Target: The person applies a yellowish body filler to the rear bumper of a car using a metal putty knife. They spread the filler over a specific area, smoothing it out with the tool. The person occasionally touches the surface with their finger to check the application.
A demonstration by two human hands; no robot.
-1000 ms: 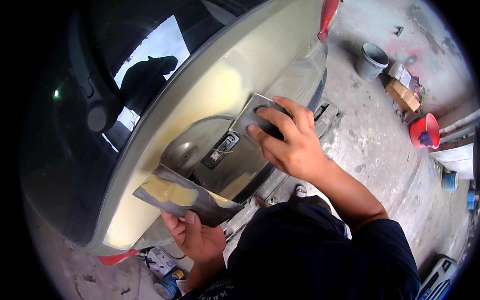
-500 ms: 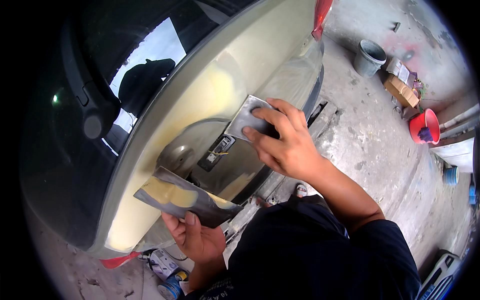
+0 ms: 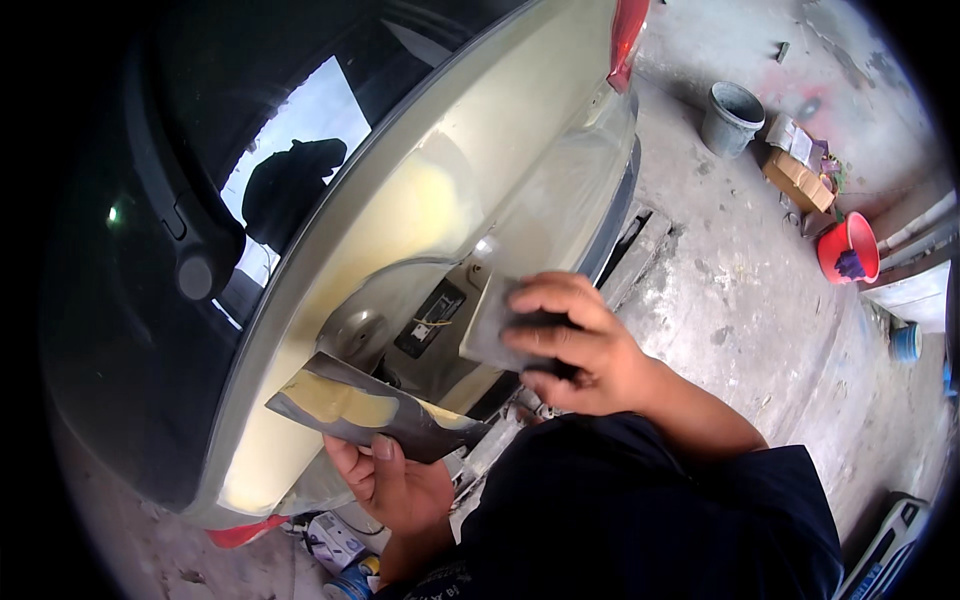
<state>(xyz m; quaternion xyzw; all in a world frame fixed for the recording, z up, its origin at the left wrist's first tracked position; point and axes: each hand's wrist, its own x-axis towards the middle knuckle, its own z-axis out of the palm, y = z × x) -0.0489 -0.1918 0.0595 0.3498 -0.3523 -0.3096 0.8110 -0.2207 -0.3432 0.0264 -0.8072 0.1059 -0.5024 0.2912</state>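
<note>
My left hand [image 3: 395,485] grips the lower edge of a dark, flat mixing board [image 3: 425,440], its thumb on the face. Pale yellow body filler [image 3: 340,400] is smeared across the board. Fingers of my right hand [image 3: 590,345] press on a thin grey metal filler spreader [image 3: 490,325], blurred by motion, above the board's right end. Both tools are in front of a car's tailgate [image 3: 545,75], which has a yellowish filler patch [image 3: 425,200] beside its number-plate recess. A dark lamp fitting [image 3: 430,318] with a loose yellow wire shows in the recess.
The rear wiper [image 3: 165,190] and dark glass fill the left. On the concrete floor at right stand a grey bucket [image 3: 732,125], a cardboard box [image 3: 797,180], a red bucket [image 3: 835,260] with a dark cloth, and a blue can [image 3: 906,343]. Red tail light [image 3: 627,45] at top.
My right hand has moved down toward my body with the spreader, from beside the upper recess to near the board. My left hand and the board have barely moved.
</note>
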